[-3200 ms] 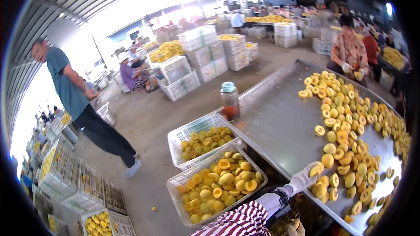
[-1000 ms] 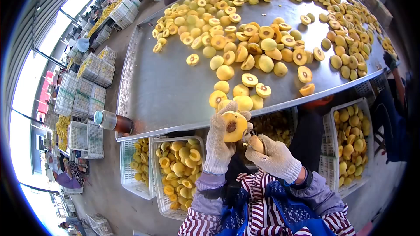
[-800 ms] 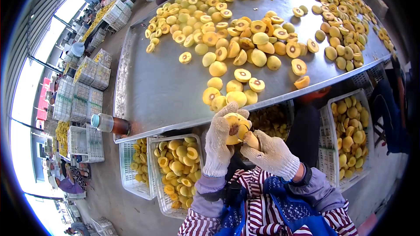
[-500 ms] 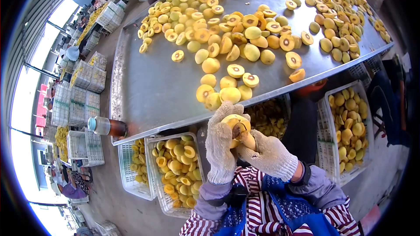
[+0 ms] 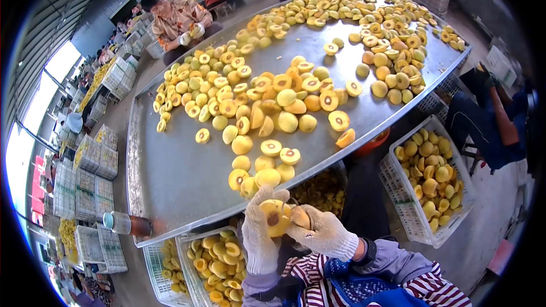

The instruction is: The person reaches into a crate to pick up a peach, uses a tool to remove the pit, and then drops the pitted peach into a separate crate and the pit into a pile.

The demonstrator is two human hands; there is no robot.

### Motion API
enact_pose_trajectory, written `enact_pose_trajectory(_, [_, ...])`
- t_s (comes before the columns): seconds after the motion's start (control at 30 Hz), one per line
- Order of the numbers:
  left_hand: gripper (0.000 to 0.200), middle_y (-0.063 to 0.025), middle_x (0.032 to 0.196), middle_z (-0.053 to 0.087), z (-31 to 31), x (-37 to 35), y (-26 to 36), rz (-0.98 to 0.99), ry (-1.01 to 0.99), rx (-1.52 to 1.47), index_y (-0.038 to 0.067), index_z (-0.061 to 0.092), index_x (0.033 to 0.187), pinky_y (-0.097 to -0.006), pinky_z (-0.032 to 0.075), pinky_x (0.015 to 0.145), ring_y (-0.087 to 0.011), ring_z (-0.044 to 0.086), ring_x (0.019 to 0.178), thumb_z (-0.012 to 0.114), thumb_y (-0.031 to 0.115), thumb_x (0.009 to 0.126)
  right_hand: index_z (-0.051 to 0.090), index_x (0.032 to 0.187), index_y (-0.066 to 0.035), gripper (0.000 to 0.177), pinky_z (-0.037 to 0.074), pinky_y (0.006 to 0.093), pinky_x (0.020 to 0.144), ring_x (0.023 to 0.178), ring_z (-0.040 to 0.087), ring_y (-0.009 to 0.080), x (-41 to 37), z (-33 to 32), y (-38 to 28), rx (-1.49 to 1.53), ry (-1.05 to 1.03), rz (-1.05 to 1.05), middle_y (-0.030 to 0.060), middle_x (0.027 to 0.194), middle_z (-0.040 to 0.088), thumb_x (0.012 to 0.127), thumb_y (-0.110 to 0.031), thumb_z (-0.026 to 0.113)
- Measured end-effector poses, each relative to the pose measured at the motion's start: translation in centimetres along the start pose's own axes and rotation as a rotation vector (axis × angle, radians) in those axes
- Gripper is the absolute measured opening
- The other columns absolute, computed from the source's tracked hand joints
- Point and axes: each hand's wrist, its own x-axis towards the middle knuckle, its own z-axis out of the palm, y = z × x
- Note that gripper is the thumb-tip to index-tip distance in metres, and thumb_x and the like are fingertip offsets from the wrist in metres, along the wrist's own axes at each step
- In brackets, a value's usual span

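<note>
Cupping a peach half (image 5: 274, 217) in the gloved left hand (image 5: 257, 244), fingers curled round the skin side and cut face turned up with the dark stone showing, held in the air just below the near edge of the steel surface (image 5: 176, 176). Pressing in from the other side with the gloved right hand (image 5: 327, 236), closed round a small pale tool (image 5: 300, 216) (a pitting scoop by the look of it, though mostly hidden by the glove), its tip meeting the fruit beside the stone. Looks light, firm at the skin yet soft and wet on the cut flesh, so probably slippery and easily bruised. Best taken by the rounded back, not by the thin cut rim. Seems well steadied by the knit gloves. On the floor to the right, a white slatted crate (image 5: 405, 216) roughly half full of yellow halves. Down at the left, a second white crate (image 5: 185, 257) holding cut halves, several with hollowed centres, and a third crate (image 5: 149, 261) touching its left side. Under the surface edge, a dark tub (image 5: 343, 171) heaped with brownish scraps, probably stones.
</note>
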Motion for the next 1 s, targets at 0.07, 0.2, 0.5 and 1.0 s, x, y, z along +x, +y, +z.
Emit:
enact_pose_trajectory(0.07, [0.071, -0.0175, 0.127, 0.059, -0.4, -0.1, -0.3, 0.04, -0.021, 0.144, -0.003, 0.048, 0.139, -0.0379, 0.05, 0.098, -0.0267, 0.061, 0.113, 0.055, 0.054, 0.097, 0.059, 0.117, -0.009, 0.042, 0.055, 0.042, 0.065, 0.074, 0.069, 0.038, 0.2, -0.6, -0.4, -0.109, 0.134, -0.049, 0.0165, 0.086, 0.069, 0.087, -0.037, 0.069])
enact_pose_trajectory(0.2, [0.061, -0.0148, 0.129, 0.059, 0.2, -0.6, 0.0, 0.051, -0.055, 0.303, -0.004, 0.05, 0.136, -0.0349, 0.045, 0.103, -0.0233, 0.059, 0.118, 0.054, 0.045, 0.101, 0.056, 0.119, -0.011, 0.044, 0.055, 0.0443, 0.061, 0.071, 0.068, 0.0387, 0.5, -0.6, 0.0, -0.169, 0.185, -0.175, 0.016, 0.085, 0.069, 0.086, -0.037, 0.07])
enact_pose_trajectory(0.5, [0.033, -0.0136, 0.113, 0.07, 0.8, -0.4, -1.2, 0.339, 0.034, 0.667, 0.001, 0.061, 0.129, -0.0308, 0.053, 0.088, -0.0215, 0.068, 0.102, 0.057, 0.014, 0.098, 0.054, 0.112, -0.01, 0.035, 0.054, 0.0438, 0.065, 0.076, 0.067, 0.0401, 0.4, -0.5, 0.3, -0.063, 0.156, -0.11, 0.019, 0.081, 0.066, 0.086, -0.026, 0.071])
enact_pose_trajectory(1.0, [0.054, -0.0142, 0.119, 0.065, -0.3, 0.6, -0.8, 0.049, 0.065, 0.096, -0.003, 0.052, 0.135, -0.0335, 0.05, 0.095, -0.021, 0.063, 0.109, 0.049, 0.04, 0.103, 0.062, 0.106, -0.003, 0.033, 0.055, 0.0353, 0.069, 0.079, 0.073, 0.0259, -0.8, -0.7, -1.0, 0.152, -0.065, 0.035, 0.0155, 0.085, 0.069, 0.087, -0.028, 0.073])
